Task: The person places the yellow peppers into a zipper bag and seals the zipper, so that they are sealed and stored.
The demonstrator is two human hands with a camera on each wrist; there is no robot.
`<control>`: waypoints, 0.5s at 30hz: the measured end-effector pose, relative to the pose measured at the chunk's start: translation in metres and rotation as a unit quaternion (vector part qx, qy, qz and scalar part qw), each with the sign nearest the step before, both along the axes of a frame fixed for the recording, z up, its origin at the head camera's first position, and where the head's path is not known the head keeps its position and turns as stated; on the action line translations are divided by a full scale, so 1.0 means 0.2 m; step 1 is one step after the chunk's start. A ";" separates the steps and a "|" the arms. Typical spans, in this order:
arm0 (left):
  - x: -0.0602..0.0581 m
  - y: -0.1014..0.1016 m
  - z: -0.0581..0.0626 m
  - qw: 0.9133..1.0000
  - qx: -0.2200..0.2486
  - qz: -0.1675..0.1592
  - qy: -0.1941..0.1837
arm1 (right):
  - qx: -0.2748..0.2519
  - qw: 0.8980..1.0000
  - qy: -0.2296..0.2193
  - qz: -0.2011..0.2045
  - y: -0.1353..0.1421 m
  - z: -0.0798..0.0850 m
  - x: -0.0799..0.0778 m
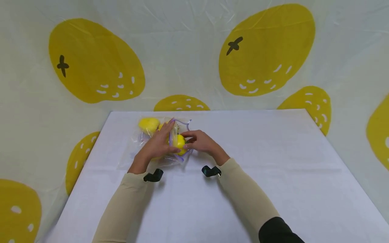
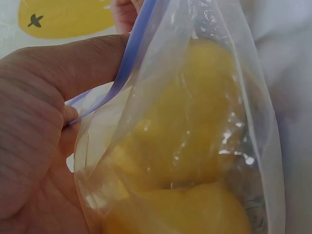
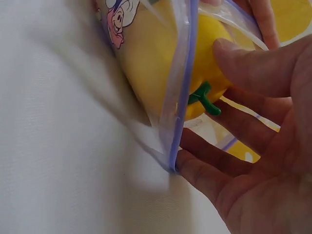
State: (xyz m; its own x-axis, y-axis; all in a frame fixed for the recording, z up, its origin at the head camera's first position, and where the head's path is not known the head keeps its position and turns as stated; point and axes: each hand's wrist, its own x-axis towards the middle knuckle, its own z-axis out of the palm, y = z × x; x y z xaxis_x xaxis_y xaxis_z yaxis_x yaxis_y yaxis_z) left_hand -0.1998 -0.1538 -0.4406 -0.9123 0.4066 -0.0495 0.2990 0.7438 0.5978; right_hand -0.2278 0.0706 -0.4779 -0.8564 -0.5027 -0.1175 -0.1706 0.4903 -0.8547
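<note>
A clear zip bag (image 1: 136, 148) with a purple zip strip (image 3: 185, 73) lies on the left part of the table, its mouth spread toward the right. My left hand (image 1: 156, 143) holds the bag at its mouth, the thumb (image 2: 97, 63) over the strip in the left wrist view. At the opening my right hand (image 1: 203, 141) grips a shiny yellow bell pepper (image 3: 207, 53) with a green stem (image 3: 204, 100). That pepper is partly inside the bag, stem end outward. More yellow pieces (image 2: 209, 97) show through the plastic, one a rounded yellow piece (image 1: 149, 125) at the far left.
A white cloth covers the table (image 1: 273, 175). Behind it hangs a pale sheet (image 1: 182, 54) printed with large yellow fruit. A dark wrist mount (image 1: 154, 175) sits by the left cuff and another mount (image 1: 211, 171) by the right cuff.
</note>
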 end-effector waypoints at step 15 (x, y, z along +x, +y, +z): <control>-0.02 0.01 -0.02 1.000 0.005 -0.002 -0.008 | 0.025 0.999 0.032 -0.002 -0.02 -0.04 0.01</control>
State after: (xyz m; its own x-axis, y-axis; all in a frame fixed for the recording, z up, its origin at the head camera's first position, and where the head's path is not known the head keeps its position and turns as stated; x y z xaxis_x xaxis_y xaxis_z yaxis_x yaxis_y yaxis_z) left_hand -0.2039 -0.1515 -0.4437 -0.9100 0.4103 -0.0601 0.2920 0.7370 0.6096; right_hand -0.2254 0.0668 -0.4850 -0.8655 -0.4935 -0.0862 -0.2223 0.5324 -0.8168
